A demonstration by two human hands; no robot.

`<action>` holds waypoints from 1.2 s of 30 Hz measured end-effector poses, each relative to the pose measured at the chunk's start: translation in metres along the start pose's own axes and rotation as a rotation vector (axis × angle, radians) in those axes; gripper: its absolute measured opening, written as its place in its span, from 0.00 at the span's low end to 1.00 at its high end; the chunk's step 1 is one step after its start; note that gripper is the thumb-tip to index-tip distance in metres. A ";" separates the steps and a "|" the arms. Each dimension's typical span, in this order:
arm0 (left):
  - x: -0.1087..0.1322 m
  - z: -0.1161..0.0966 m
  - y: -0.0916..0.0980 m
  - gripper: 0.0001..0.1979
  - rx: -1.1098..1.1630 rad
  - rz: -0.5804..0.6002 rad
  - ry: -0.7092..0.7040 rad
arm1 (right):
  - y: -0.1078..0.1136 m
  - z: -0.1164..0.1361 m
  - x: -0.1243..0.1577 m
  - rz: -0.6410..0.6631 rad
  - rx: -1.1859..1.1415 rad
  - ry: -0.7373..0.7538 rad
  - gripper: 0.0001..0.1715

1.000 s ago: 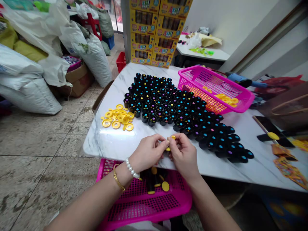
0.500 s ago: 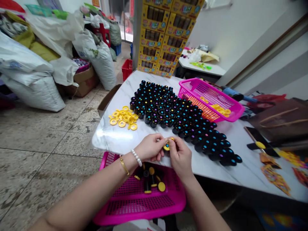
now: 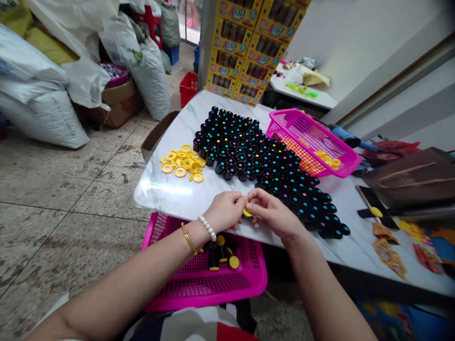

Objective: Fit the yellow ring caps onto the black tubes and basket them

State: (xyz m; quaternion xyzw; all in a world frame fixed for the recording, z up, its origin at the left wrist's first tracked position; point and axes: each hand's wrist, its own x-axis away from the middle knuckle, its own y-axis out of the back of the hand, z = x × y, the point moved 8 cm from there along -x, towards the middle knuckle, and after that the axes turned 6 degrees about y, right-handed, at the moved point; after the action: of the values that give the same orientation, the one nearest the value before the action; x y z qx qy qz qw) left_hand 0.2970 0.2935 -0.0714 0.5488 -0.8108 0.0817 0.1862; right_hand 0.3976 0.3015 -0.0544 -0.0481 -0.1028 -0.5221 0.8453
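Observation:
My left hand (image 3: 227, 210) and my right hand (image 3: 273, 213) meet above the table's front edge. Both are closed on a small round yellow cap (image 3: 247, 211); whether a black tube is under it is hidden by my fingers. Just beyond my hands stand rows of black tubes (image 3: 245, 154) with coloured dots on top, mostly blue and some purple, yellow or pink. To their left lies a loose pile of yellow rings with tabs (image 3: 180, 171). Below my left wrist, a pink basket (image 3: 167, 289) holds several black tubes with yellow caps (image 3: 213, 261).
A second pink basket (image 3: 350, 166) with yellow parts stands at the table's back right. Yellow packed boxes (image 3: 232, 45) are stacked at the far edge. A phone (image 3: 369, 201), wrappers (image 3: 389, 255) and a brown bag (image 3: 412, 184) lie right. White sacks (image 3: 152, 80) fill the left.
My right hand has turned, its wrist swinging right. The blue-dotted face between my fingers no longer shows; a yellow surface does. The whole view has shifted slightly.

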 end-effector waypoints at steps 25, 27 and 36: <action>0.077 -0.015 0.133 0.09 -1.062 -0.942 -0.347 | -0.067 -0.056 0.089 0.056 0.952 0.440 0.10; 0.094 -0.025 0.122 0.08 -0.876 -0.923 -0.466 | -0.064 -0.049 0.092 0.013 0.870 0.472 0.09; 0.055 -0.018 0.038 0.10 0.080 -0.302 -0.347 | -0.042 -0.005 0.019 -0.317 -0.233 0.157 0.29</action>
State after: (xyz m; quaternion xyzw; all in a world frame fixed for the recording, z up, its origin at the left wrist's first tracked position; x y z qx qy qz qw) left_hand 0.2482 0.2667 -0.0302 0.6768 -0.7354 -0.0104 0.0322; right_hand 0.3693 0.2648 -0.0561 -0.0881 0.0180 -0.6591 0.7466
